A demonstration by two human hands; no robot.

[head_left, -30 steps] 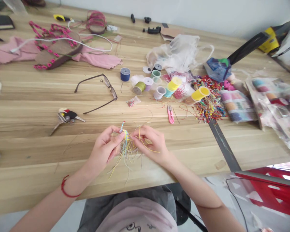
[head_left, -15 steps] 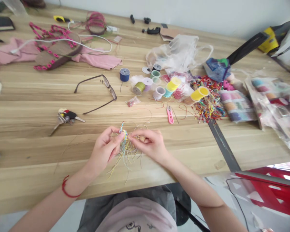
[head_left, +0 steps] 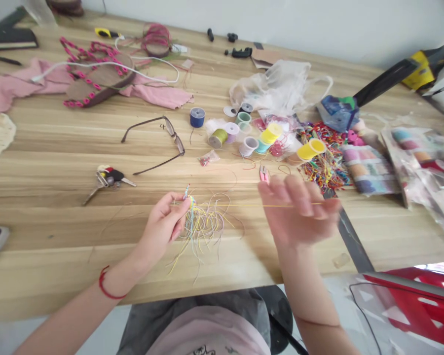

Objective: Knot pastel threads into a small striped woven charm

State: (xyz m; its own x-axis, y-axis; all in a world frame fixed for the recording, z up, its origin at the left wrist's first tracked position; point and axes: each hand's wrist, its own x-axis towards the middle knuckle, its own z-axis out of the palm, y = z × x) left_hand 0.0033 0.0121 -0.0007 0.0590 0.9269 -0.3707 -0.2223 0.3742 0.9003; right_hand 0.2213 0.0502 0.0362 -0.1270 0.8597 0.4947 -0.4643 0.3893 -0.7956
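Left hand (head_left: 166, 217): thumb and fingers closed in pinch on knotwork (head_left: 192, 202), near front edge of worktop (head_left: 77, 266). Yellow strand (head_left: 244, 205) runs straight from there across right hand (head_left: 299, 207), blurred, fingers part-curled; cannot tell if strand is gripped. Likely step: tensioning strand; next move calls for firm left pinch, even pull. Left forearm slants over front edge; right reaches straighter, hand seemingly raised.

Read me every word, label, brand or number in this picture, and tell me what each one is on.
No text can be read.
White slip near the pink cord coil: any print too small.
Blue spool: any marking too small.
Blue-and-green packet: too blurred.
Shirt: dark marks at the picture's bottom edge, no legible letters.
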